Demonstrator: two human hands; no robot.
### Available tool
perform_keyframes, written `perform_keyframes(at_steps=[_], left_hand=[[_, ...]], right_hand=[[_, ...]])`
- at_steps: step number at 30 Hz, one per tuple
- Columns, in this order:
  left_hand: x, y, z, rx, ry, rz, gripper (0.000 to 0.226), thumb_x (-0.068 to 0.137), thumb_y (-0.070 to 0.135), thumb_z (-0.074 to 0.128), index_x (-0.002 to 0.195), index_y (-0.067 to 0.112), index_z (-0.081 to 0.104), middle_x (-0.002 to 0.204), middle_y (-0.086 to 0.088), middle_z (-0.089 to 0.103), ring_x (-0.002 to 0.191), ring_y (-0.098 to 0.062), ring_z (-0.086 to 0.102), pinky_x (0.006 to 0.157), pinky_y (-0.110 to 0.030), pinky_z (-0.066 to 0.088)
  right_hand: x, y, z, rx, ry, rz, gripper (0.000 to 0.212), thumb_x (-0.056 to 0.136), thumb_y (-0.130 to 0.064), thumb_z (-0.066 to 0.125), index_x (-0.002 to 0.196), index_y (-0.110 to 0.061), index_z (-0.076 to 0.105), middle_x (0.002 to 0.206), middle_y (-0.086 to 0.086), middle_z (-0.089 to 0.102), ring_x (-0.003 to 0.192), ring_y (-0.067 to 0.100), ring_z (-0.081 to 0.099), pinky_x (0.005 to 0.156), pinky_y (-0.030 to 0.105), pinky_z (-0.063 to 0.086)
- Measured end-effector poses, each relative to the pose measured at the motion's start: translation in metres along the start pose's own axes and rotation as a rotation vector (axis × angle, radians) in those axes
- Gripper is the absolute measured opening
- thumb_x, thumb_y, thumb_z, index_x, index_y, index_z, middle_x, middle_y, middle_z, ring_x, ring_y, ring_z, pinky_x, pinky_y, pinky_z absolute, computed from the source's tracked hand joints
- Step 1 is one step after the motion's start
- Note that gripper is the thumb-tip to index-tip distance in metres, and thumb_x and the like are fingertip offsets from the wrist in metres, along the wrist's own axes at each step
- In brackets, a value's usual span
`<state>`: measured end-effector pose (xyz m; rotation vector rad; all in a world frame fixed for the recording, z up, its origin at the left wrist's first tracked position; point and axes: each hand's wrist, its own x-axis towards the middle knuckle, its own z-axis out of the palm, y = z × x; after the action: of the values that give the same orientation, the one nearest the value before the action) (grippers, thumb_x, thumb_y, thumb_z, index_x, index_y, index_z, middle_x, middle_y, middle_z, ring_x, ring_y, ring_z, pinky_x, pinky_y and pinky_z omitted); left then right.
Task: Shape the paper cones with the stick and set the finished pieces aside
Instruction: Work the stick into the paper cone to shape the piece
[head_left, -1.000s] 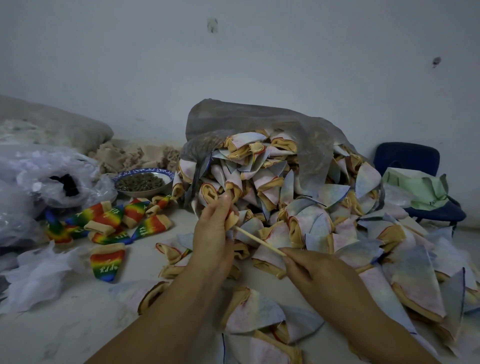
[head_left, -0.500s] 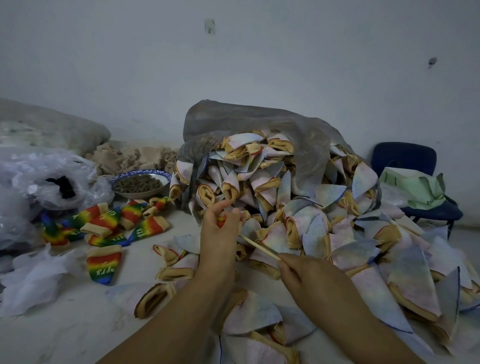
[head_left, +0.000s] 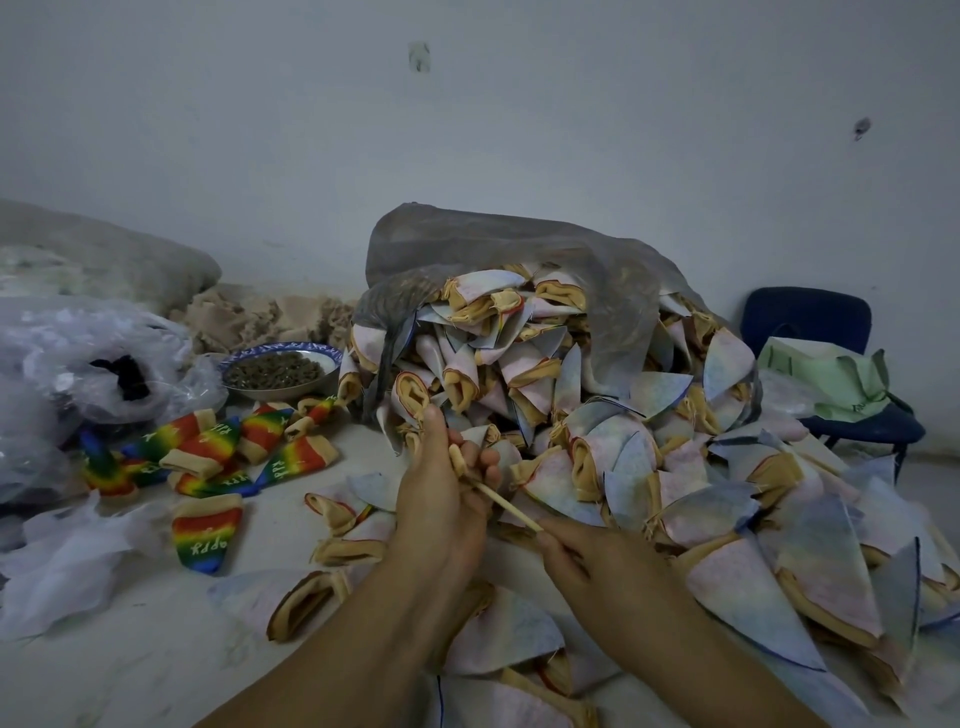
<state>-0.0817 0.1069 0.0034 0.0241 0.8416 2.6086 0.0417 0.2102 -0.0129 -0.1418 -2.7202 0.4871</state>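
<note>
Hands meet before a heap of unshaped cones (head_left: 613, 452): the left hand (head_left: 439, 504) has curled its fingers (head_left: 487, 461) tighter than a second ago round a tan-rimmed paper cone (head_left: 457, 462), while the right hand (head_left: 587, 561) pinches the wooden stick (head_left: 506, 503), now pushed deeper in, so shaping looks under way. Finished rainbow cones (head_left: 208, 452) lie set aside at left on the pale surface (head_left: 130, 665) (floor or low bench, unclear), near a bowl of dark grains (head_left: 332, 358), clear plastic bags (head_left: 78, 353), a blue chair (head_left: 805, 317) and a grey wall (head_left: 519, 130).

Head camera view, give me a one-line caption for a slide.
Left hand grips a cone, right hand holds a stick angled into it, beside a heap of cones and rainbow pieces.
</note>
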Motion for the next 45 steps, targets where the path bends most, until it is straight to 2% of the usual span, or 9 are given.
perform_keyframes(at_steps=[4,10,15,23,28,31,36,39,45], left_hand=[[-0.003,-0.001,0.002,0.032,-0.035,0.006,0.033,0.094,0.03,0.061,0.067,0.016,0.048,0.043,0.002,0.042,0.045,-0.01,0.056,0.043,-0.02,0.049],[-0.009,0.006,0.003,-0.184,-0.167,-0.115,0.05,0.082,0.042,0.062,0.044,0.017,0.042,0.041,0.004,0.036,0.042,-0.007,0.051,0.043,-0.02,0.047],[-0.009,-0.001,0.004,-0.048,-0.138,-0.058,0.061,0.086,0.07,0.045,0.055,0.017,0.046,0.047,0.001,0.035,0.046,-0.012,0.047,0.047,-0.023,0.047],[-0.006,0.003,0.001,0.527,-0.119,0.095,0.042,0.092,0.058,0.052,0.095,0.024,0.075,0.092,-0.006,0.075,0.095,-0.024,0.07,0.093,-0.045,0.054],[-0.001,0.011,-0.006,0.624,-0.058,0.236,0.03,0.094,0.047,0.055,0.079,0.034,0.078,0.074,0.007,0.073,0.072,-0.008,0.065,0.065,-0.02,0.051],[0.001,0.015,-0.007,0.53,-0.008,0.288,0.031,0.094,0.044,0.056,0.098,0.022,0.078,0.092,-0.004,0.077,0.09,-0.018,0.071,0.074,-0.027,0.053],[-0.001,0.007,-0.004,0.562,-0.052,0.365,0.021,0.095,0.035,0.059,0.092,0.031,0.079,0.103,-0.001,0.075,0.103,-0.016,0.068,0.088,-0.031,0.054],[0.001,0.014,-0.004,0.529,0.064,0.393,0.018,0.097,0.032,0.058,0.104,0.023,0.073,0.096,0.002,0.073,0.076,0.004,0.068,0.058,-0.01,0.05],[-0.026,-0.012,0.004,0.92,-0.176,0.418,0.01,0.092,0.031,0.065,0.091,0.041,0.061,0.091,0.018,0.066,0.085,0.003,0.063,0.066,-0.013,0.051]], right_hand=[[0.005,0.005,-0.001,0.272,-0.123,0.067,0.026,0.097,-0.042,0.041,0.093,-0.031,0.063,0.067,-0.001,0.057,0.063,0.011,0.053,0.06,0.031,0.042],[0.007,0.013,0.0,0.516,-0.236,0.094,0.023,0.082,-0.065,0.039,0.092,-0.065,0.059,0.107,0.01,0.067,0.102,0.026,0.061,0.088,0.04,0.05],[0.008,0.016,-0.002,0.488,-0.147,0.066,0.033,0.083,-0.06,0.036,0.096,-0.049,0.064,0.073,-0.009,0.063,0.064,0.002,0.055,0.06,0.014,0.041],[0.008,0.028,-0.01,0.236,0.073,0.066,0.026,0.095,-0.039,0.044,0.09,-0.025,0.065,0.081,0.001,0.068,0.076,0.014,0.062,0.07,0.037,0.05],[0.008,0.038,-0.016,0.026,0.138,0.128,0.032,0.091,-0.053,0.043,0.069,-0.03,0.048,0.057,0.0,0.053,0.053,0.014,0.052,0.05,0.032,0.039],[0.01,0.041,-0.019,0.01,0.139,0.238,0.034,0.087,-0.054,0.043,0.064,-0.03,0.043,0.054,0.002,0.049,0.048,0.006,0.045,0.047,0.022,0.032],[0.014,0.048,-0.017,0.055,0.15,0.291,0.034,0.09,-0.023,0.052,0.061,-0.015,0.035,0.054,0.002,0.036,0.049,0.015,0.033,0.051,0.031,0.028],[0.014,0.048,-0.023,0.161,0.26,0.357,0.032,0.09,-0.02,0.052,0.062,-0.009,0.041,0.051,0.002,0.039,0.048,0.016,0.036,0.049,0.031,0.031],[0.014,0.004,-0.032,0.547,0.417,0.192,0.033,0.074,-0.06,0.053,0.078,-0.028,0.053,0.072,-0.015,0.059,0.064,0.0,0.057,0.053,0.011,0.045]])
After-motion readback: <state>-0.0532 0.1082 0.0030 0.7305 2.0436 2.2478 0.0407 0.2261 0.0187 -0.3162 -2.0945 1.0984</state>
